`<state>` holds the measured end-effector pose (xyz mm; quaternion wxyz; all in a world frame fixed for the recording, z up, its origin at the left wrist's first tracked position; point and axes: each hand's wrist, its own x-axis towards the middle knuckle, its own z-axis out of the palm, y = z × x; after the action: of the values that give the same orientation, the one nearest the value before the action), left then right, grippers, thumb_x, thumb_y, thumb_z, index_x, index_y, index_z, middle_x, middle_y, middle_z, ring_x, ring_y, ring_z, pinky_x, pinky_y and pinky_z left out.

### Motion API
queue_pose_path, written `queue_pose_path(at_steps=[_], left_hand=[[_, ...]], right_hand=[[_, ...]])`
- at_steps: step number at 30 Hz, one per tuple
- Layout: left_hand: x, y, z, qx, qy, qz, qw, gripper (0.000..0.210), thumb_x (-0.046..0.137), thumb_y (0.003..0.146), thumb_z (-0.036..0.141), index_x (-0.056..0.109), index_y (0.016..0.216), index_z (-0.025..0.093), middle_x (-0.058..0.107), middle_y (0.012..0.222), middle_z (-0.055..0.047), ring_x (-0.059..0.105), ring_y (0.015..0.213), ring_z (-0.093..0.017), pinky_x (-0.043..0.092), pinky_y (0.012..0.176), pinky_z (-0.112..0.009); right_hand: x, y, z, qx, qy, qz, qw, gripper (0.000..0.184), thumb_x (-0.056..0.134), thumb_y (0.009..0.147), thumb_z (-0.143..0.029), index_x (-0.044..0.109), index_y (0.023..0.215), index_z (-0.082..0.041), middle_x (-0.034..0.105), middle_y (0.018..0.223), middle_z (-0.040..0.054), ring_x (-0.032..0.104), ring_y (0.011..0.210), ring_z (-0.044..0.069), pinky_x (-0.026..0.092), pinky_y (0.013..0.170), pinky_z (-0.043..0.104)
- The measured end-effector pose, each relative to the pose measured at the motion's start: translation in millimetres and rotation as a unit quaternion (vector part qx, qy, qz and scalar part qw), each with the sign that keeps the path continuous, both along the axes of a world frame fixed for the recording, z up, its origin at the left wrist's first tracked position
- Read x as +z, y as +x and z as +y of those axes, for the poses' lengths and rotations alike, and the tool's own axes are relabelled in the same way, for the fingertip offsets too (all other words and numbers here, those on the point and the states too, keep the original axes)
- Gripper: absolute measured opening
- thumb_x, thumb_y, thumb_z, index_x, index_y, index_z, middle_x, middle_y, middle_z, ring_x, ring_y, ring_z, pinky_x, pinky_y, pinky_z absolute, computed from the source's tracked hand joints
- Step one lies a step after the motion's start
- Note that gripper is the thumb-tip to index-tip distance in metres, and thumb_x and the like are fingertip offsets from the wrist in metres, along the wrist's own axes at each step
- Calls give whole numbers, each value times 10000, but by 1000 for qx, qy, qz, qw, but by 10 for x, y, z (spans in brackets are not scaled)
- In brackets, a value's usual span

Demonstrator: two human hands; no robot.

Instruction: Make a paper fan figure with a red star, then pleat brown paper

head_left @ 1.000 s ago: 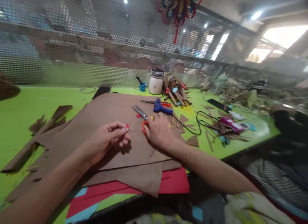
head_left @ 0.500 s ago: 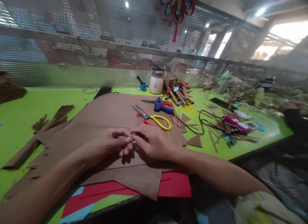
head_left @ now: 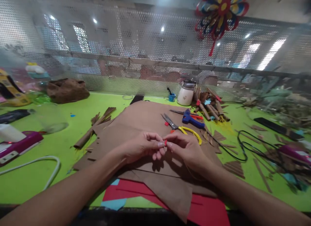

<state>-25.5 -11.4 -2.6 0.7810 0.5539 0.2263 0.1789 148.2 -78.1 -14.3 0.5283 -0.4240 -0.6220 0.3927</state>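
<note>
My left hand (head_left: 150, 145) and my right hand (head_left: 186, 150) meet over brown paper (head_left: 145, 114), fingers closed in a pinch. Between their fingertips is a small red piece (head_left: 165, 142), perhaps paper; both hands grip it. Just beyond my right hand lie scissors with yellow handles (head_left: 191, 132), blades pointing away to the left. Behind them a blue glue gun (head_left: 190, 118) rests beside a second pair of scissors with red handles (head_left: 196, 116). Another small red scrap (head_left: 166, 123) lies by the blades. Red paper (head_left: 209, 209) sticks out under the brown sheets at the near edge.
A white jar (head_left: 186, 94) and a small blue pot (head_left: 171, 97) stand at the back, beside rolled brown paper pieces (head_left: 211, 106). Another brown roll (head_left: 89, 133) lies left. Black cable (head_left: 239, 148) and scraps spread right. A purple power strip (head_left: 21, 146) sits far left.
The view has swung left, so the table's left side now shows. My hands remain together over the brown paper, and the red piece between the fingertips is now plainer to see.
</note>
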Motion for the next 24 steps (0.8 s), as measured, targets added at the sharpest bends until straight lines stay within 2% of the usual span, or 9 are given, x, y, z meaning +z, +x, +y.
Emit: queue_pose_path(at_steps=[6,10,14,19,24], left_hand=[[5,18,-46,25,40,-4,999,280,720,701,300,602,858,101,670,738,-77,619,577,-125,496,551,-244],[16,30,-64,19,50,-11,998,307,611,788,388,599,792,81,650,674,-89,610,542,-141,507,522,-270],[-15,24,-50,-13,51,-20,998,315,548,834,387,599,829,77,658,731,-113,626,585,-150,510,550,-272],[-20,21,-37,-4,54,-10,998,267,551,840,346,590,830,82,671,797,-124,636,615,-141,497,553,-241],[7,45,-58,12,64,15,998,262,595,803,357,571,798,96,664,719,-99,630,576,-146,488,500,-235]], right_hand=[[19,0,19,-40,-16,0,999,140,640,724,-297,645,784,-170,638,732,26,579,654,130,467,589,249],[29,7,24,-61,-59,14,996,177,657,707,-317,640,778,-155,619,692,22,535,588,106,424,513,220],[23,13,38,-43,-94,55,993,205,684,681,-318,644,785,-146,604,644,3,517,538,91,413,501,220],[2,36,62,-5,-105,83,991,218,684,691,-313,650,818,-139,606,632,-4,525,536,83,426,517,220],[9,44,51,-6,-93,50,994,235,662,713,-330,651,857,-144,618,676,6,532,562,93,436,538,239]])
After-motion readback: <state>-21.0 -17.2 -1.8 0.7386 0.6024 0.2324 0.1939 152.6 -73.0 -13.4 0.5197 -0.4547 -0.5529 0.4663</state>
